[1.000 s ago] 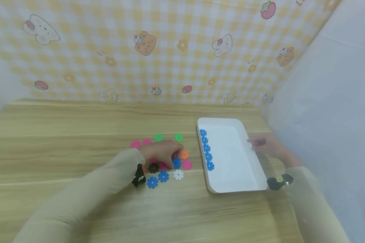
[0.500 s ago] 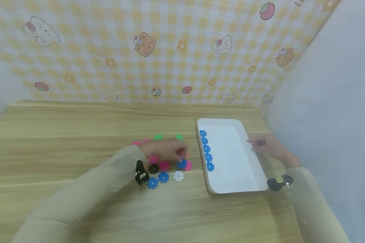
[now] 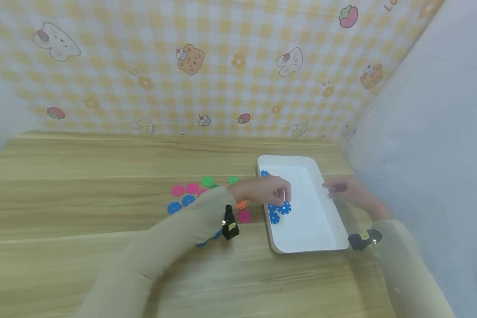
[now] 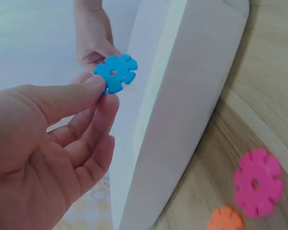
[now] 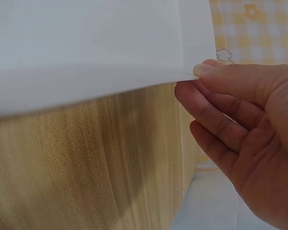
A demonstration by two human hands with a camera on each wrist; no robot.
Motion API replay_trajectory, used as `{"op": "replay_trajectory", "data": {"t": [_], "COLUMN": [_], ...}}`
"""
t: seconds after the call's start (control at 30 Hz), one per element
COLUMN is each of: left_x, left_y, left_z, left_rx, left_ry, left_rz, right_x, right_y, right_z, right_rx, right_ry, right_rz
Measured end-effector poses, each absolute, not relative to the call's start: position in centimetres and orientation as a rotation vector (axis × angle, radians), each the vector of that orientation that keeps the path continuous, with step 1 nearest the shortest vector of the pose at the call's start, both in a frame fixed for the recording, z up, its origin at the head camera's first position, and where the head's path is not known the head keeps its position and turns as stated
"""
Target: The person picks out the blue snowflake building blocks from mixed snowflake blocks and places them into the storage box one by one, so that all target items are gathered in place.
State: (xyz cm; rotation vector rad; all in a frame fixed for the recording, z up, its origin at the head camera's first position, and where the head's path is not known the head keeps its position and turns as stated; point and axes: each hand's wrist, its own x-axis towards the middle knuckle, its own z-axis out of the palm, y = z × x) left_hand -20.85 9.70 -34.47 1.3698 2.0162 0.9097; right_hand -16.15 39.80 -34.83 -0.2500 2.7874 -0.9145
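Between thumb and fingertips my left hand point(image 3: 266, 190) pinches a blue notched disc point(image 4: 115, 73) with a small hole in its middle. That hand is over the left side of a white tray point(image 3: 314, 225). Along the tray's left wall lie several blue discs point(image 3: 274, 218), partly hidden by the hand. My right hand point(image 3: 347, 192) holds the tray's right rim; in the right wrist view its thumb point(image 5: 209, 70) presses on top of the rim with fingers beneath.
Left of the tray, several loose discs lie on the wooden table point(image 3: 83, 185): pink point(image 3: 244, 216), orange point(image 3: 241, 204), green point(image 3: 207, 180) and blue point(image 3: 174, 207). My left sleeve point(image 3: 183, 234) covers some. A checked cloth point(image 3: 222, 88) hangs behind.
My left hand has picked up a blue disc from the loose group and carried it right, over the tray. My right hand stays on the rim.
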Motion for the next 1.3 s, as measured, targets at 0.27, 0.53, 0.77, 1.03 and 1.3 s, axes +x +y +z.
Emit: {"op": "replay_trajectory", "data": {"t": [0.27, 0.53, 0.77, 1.03, 1.3], "left_x": [-20.8, -20.7, -20.7, -20.7, -21.1], "left_y": [13.8, 14.5, 14.6, 14.7, 13.6], "left_z": [-35.4, -36.2, -37.0, -37.0, -36.0], "left_rx": [1.272, 1.174, 1.169, 1.168, 1.193], "left_ry": [2.075, 2.140, 2.169, 2.194, 2.264], "left_rz": [0.712, 0.593, 0.518, 0.486, 0.566], "right_x": [-16.1, -16.4, -16.6, -16.7, -16.4], "right_y": [39.7, 39.7, 40.0, 40.2, 40.1], "right_z": [-34.9, -35.0, -35.2, -35.3, -35.1], "right_rx": [-0.294, -0.274, -0.261, -0.240, -0.259], "right_ry": [2.807, 2.812, 2.801, 2.800, 2.799], "right_rz": [-0.949, -0.949, -0.924, -0.915, -0.923]}}
